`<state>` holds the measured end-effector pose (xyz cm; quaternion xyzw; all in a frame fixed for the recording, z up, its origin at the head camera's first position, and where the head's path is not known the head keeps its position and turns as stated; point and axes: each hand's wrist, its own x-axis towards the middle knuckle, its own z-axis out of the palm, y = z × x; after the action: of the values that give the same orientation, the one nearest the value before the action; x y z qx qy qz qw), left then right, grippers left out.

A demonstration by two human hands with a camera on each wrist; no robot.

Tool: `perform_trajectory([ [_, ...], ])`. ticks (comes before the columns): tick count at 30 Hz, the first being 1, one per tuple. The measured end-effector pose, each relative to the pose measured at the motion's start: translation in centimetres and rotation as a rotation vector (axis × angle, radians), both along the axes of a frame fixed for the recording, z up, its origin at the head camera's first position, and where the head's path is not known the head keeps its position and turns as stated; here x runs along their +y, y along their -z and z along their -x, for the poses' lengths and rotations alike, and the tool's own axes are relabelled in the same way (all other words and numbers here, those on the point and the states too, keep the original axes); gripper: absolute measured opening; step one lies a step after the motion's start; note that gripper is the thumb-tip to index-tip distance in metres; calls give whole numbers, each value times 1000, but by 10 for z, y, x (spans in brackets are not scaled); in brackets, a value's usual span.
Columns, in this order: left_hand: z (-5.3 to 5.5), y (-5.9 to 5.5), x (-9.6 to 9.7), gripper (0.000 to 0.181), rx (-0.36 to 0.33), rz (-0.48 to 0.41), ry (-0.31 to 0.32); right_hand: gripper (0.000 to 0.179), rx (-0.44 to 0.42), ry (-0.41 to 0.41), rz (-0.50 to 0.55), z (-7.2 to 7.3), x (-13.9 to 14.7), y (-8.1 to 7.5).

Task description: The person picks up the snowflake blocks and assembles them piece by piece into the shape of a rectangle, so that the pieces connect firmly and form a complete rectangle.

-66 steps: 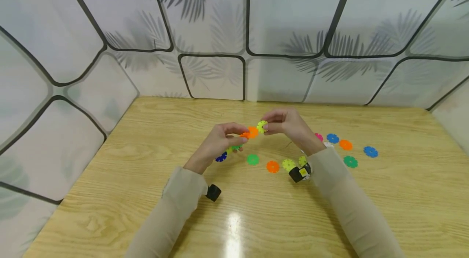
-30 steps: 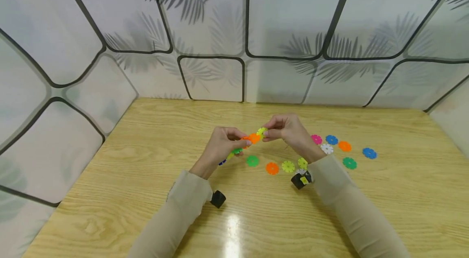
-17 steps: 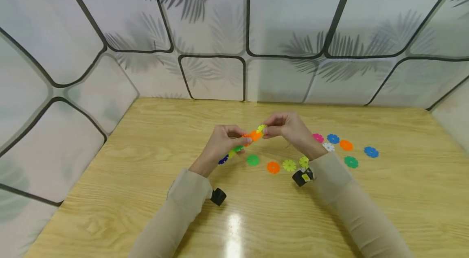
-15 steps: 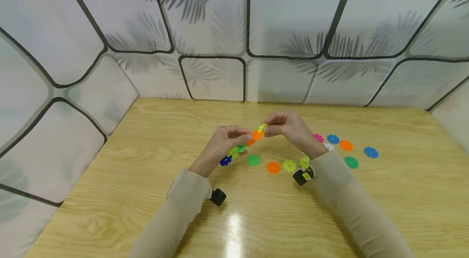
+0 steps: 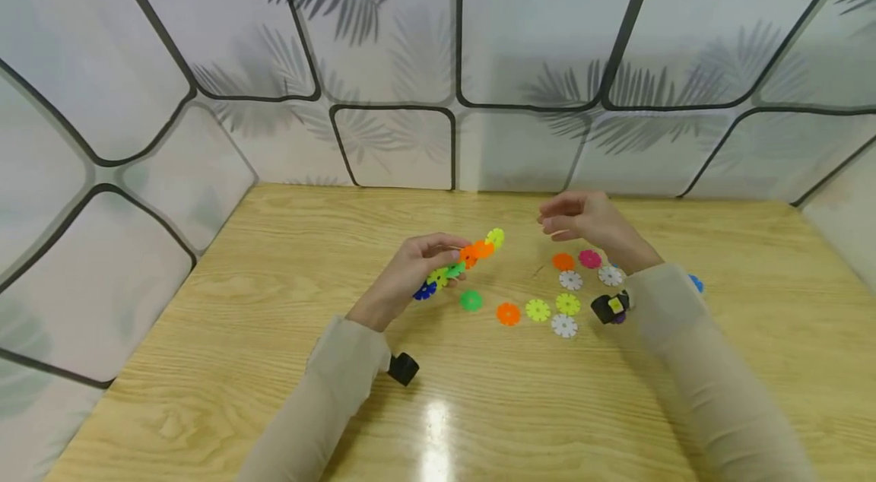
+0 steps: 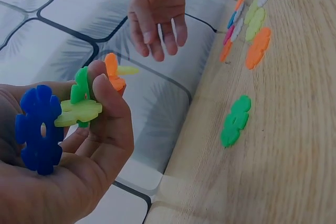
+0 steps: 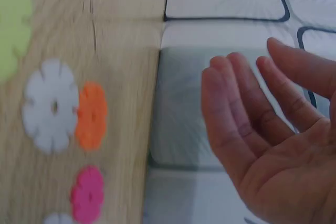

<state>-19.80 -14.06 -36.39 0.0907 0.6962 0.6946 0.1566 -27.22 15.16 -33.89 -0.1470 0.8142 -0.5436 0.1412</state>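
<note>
Left hand (image 5: pixel 408 274), fingers pinching a notched-disc chain (image 5: pixel 483 249), right hand (image 5: pixel 590 227), fingers relaxed, green disc (image 5: pixel 471 300) on wooden table (image 5: pixel 294 239)

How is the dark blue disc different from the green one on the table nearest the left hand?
The dark blue disc is linked to a yellow disc; the green disc lies loose. The left hand holds the blue one's chain; the green one rests flat on the table. Both have notched rims.

hands (image 5: pixel 409 267): 2 | linked discs (image 5: pixel 483 249): 6 | loose discs (image 5: pixel 508 314): 14 | wrist cameras (image 5: pixel 404 369): 2
</note>
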Motion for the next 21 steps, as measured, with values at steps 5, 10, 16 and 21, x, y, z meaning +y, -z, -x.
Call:
perform_trajectory([
  [5, -1, 0, 1, 29, 8, -3, -9, 39, -30, 14, -101, 6, 18, -2],
  [10, -3, -3, -2, 29, 19, 19, -11, 41, -28, 15, -146, 8, 28, -1],
  [16, -5, -2, -2, 28, -8, 16, -17, 36, -10, 29, -242, 10, 43, 4],
  [21, -5, -2, 0, 27, -18, -8, -8, 30, 84, -12, -379, 11, 54, 12],
])
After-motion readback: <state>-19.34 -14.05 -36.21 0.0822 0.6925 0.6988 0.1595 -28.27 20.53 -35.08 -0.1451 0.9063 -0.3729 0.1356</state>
